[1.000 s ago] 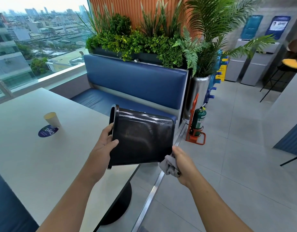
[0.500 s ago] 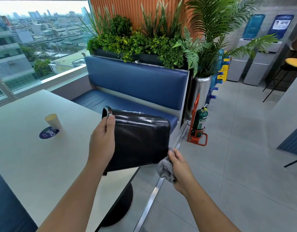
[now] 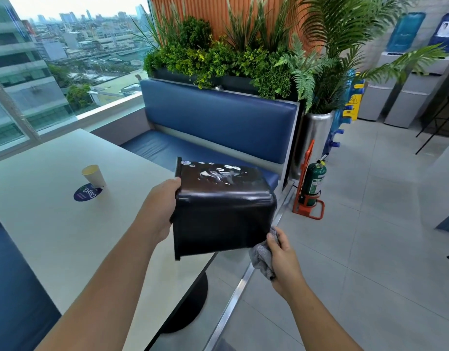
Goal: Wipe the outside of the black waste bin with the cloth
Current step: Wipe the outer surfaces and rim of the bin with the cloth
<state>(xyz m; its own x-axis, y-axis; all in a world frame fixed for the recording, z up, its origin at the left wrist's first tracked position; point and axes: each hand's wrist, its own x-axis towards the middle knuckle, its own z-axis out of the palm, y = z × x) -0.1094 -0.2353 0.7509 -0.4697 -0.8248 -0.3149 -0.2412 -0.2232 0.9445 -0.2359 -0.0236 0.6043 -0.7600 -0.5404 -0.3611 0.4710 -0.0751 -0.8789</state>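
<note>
Over the near corner of the white table [image 3: 49,224], you hold the black waste bin [image 3: 222,221] on its side, clear of the tabletop, its open rim toward the paper cup [image 3: 94,175] and its base toward the aisle. Your left hand [image 3: 159,211] is closed on the rim end, fingers hooked out of sight, thumb over the edge. Your right hand [image 3: 281,252] sits just beside the bin's lower base corner, closed around the bunched grey cloth [image 3: 262,257]. Whether the cloth actually touches the bin there, I cannot tell.

To do this stroke well, I'd open the cloth flatter against your palm so more of it meets the wall, then run it along the bin from base to rim in long overlapping passes. Keep the left grip firm, because the bin hangs partly beyond the table edge. Turn it with that hand to bring each face round to you.

The bin is a rounded box with softened corners and a slight lip at the rim. Its skin is glossy hard plastic, by the look of it: the upper face mirrors the window in bright patches, so smears should show readily. The cloth looks soft and napped, like microfibre, and crumples easily. The tabletop is smooth and matte.
</note>
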